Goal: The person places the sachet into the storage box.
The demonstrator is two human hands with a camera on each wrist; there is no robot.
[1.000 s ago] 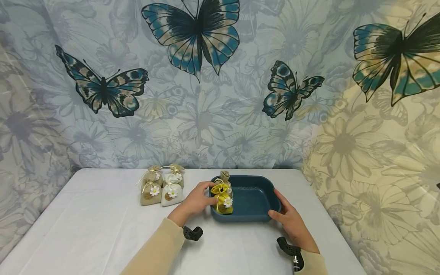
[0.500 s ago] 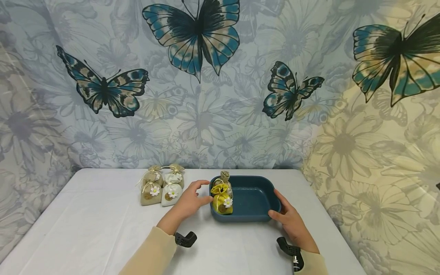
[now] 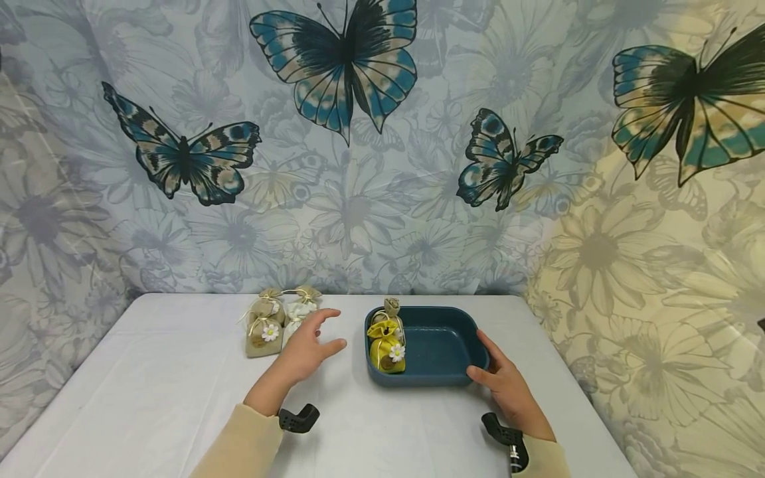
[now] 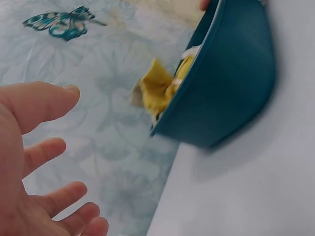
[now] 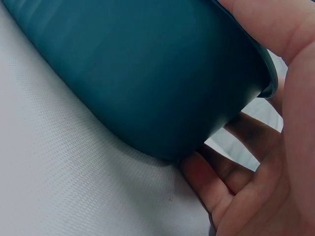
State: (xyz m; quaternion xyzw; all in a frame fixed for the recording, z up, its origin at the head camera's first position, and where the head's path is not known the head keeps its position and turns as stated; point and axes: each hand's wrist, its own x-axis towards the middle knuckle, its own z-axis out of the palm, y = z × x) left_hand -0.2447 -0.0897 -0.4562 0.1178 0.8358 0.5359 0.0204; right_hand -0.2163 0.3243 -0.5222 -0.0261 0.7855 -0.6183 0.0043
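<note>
Nearest: cream sleeves, each w/ a black wrist mount by the cuff. Both were over a table w/ a white cloth.

R hand gripped the R end of the blue dish, thumb at the rim, other fingers bent round the outside wall, tips down by the base. L hand was in the gap betw. dish and the pouches to the L, well apart from the dish; thumb out, fingers parted and slightly bent.

Dish: deep, rect. w/ rounded corners, smooth, flat on the cloth. Inside, at its L end, 2 drawstring pouches, one behind the other. Front one, the yellow pouch, stood upright: plump, neck gathered w/ pale ribbon, top flared, white daisy on front, small brown tag low down. Behind it, a tan pouch, mostly hidden, its gathered top above the rim.

L of dish, 4 more pouches, approx. 2x2: front tan one w/ daisy, white one partly behind L hand (can't tell if touching), 2 tan ones at back.

Far bkgd: floral backdrop w/ printed blue-black butterflies.
</note>
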